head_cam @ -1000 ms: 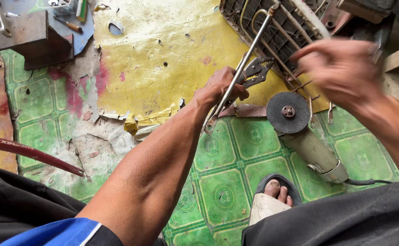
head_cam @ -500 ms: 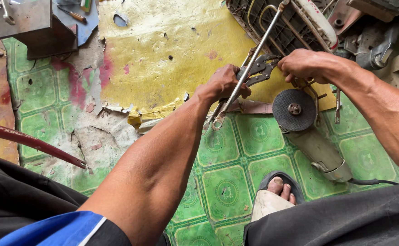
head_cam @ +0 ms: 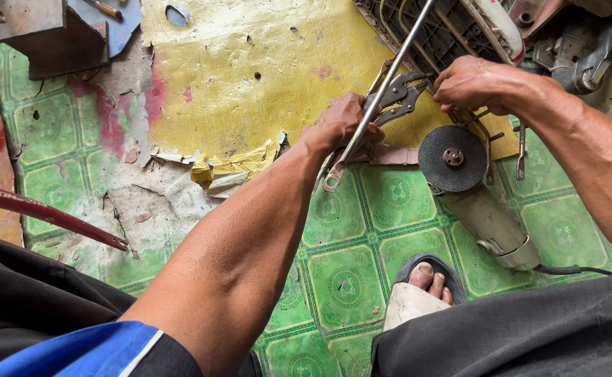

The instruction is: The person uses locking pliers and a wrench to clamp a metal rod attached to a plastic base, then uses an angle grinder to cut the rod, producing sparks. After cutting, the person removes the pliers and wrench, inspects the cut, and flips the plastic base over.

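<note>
Left hand [head_cam: 339, 124] is gripping a long metal rod [head_cam: 383, 94] near its lower end, over the yellow floor patch. Right hand [head_cam: 475, 84] is closing on locking pliers [head_cam: 402, 94] beside it. Rod looks stiff, light, probably slick; best held low. Grinder [head_cam: 470, 188] is lying nearby.

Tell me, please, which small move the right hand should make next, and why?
Probably close the right hand on the locking pliers: their head seems to sit at the metal rod, which the left hand grips, and the right hand rests just beside them.
</note>
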Available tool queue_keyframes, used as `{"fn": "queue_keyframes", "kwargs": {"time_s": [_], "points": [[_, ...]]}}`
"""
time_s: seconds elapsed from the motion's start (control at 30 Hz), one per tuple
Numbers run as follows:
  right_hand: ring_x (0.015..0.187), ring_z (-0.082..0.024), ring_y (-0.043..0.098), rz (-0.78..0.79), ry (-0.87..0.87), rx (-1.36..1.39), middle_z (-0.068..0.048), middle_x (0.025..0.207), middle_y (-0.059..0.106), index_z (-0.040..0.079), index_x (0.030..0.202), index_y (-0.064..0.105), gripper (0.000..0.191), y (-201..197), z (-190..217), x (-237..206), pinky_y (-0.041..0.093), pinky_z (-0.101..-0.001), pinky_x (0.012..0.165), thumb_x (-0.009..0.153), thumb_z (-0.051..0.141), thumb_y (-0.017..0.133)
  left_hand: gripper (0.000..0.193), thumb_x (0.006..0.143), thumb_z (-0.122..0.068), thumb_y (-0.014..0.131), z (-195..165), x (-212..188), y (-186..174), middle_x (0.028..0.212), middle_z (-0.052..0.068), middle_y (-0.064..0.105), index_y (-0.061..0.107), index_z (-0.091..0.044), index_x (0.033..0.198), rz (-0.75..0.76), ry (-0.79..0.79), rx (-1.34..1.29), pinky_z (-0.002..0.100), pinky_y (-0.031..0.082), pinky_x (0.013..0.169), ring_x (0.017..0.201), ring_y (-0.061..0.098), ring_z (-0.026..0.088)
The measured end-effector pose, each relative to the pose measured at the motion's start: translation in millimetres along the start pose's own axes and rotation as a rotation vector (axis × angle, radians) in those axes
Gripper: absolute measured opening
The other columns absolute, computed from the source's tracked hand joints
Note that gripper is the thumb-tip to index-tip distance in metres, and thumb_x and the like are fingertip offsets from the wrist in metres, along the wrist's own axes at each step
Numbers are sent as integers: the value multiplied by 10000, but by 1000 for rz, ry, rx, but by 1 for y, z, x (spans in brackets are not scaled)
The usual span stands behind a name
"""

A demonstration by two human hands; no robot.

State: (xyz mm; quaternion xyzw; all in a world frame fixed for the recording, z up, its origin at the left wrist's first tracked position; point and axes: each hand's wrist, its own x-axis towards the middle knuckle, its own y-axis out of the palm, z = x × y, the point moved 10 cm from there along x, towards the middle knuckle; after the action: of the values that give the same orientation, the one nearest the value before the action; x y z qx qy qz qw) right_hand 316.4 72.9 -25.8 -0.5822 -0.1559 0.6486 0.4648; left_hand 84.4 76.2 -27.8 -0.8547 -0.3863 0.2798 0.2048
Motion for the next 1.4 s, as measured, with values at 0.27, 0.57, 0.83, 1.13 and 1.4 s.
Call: {"fn": "queue_keyframes", "kwargs": {"time_s": [0.27, 0.57, 0.83, 1.13, 1.4], "points": [[974, -201, 762, -262, -316, 259, -138, 1092, 758, -5, 1206, 667, 406, -40, 72, -87, 616, -330, 842, 892, -34, 411, 492, 638, -465, 890, 9, 4, 7, 782, 88, 695, 724, -71, 881, -78, -9, 176, 374, 561, 646, 704, 690, 206], [981, -216, 726, -880, -251, 383, -168, 1087, 725, -26, 1205, 608, 243, 25, -5, -276, 619, -375, 836, 999, 92, 560, 416, 763, -430, 804, -6, -15, 11, 826, 57, 694, 718, -218, 1110, -341, 182, 323, 414, 529, 617, 728, 666, 253], [1183, -392, 634, -382, 163, 164, -249, 1321, 641, 35, 1408, 521, 921, 104, -85, -219, 509, -534, 1012, 706, 543, 833, 511, 758, -453, 801, -11, -24, 11, 1002, 133, 594, 663, -188, 1173, -275, 118, 422, 457, 507, 811, 955, 574, 311], [1092, -413, 718, -349, 202, -15, -280, 1155, 733, -6, 1240, 664, 869, 105, -68, -200, 579, -477, 974, 617, 565, 869, 624, 757, -364, 813, -29, -59, 5, 1107, 162, 547, 558, -111, 1267, -458, 283, 362, 484, 451, 871, 1028, 546, 339], [920, -407, 724, -293, -82, 155, -277, 1068, 731, -34, 1310, 632, 895, 92, -68, -195, 595, -488, 820, 628, 482, 897, 581, 706, -102, 608, -65, -144, 2, 1231, 192, 531, 511, -75, 1278, -849, 409, 416, 554, 323, 1000, 1209, 474, 346]]}}
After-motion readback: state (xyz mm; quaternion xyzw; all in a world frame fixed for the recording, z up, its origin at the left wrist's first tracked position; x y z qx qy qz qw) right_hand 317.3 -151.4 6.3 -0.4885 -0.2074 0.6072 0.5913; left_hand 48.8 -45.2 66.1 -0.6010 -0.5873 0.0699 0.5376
